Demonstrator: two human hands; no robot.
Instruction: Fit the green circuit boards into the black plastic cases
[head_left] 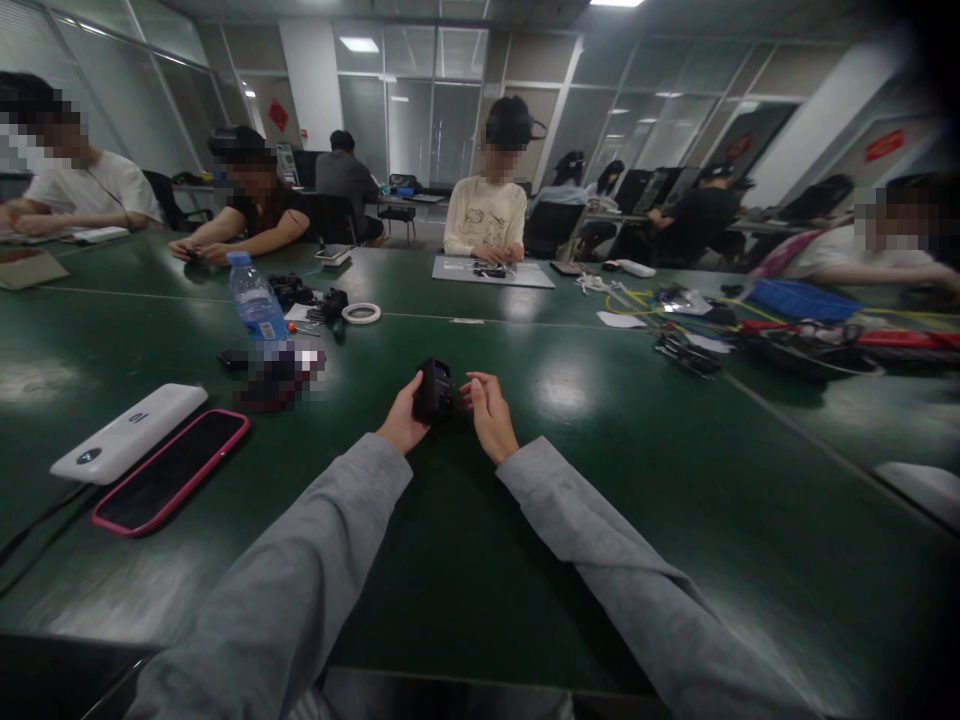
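Note:
A small black boxy device (435, 393) with a little screen on its upper face and knob-like parts on its right side is held just over the green table. My left hand (405, 415) grips it from the left, thumb along its near side. On the other side is my right hand (489, 412), fingers loosely stretched toward the knobs. Its fingertips are at the device's right edge; whether they touch it I cannot tell. Nothing shows in the right palm.
To the left lie a white power bank (131, 432) with a cable and a pink-edged phone (176, 470). Beyond them stands a water bottle (257, 300) near a white tape roll (361, 313). Cables and a blue tray (802, 300) lie to the right. A co-worker (486, 215) sits opposite.

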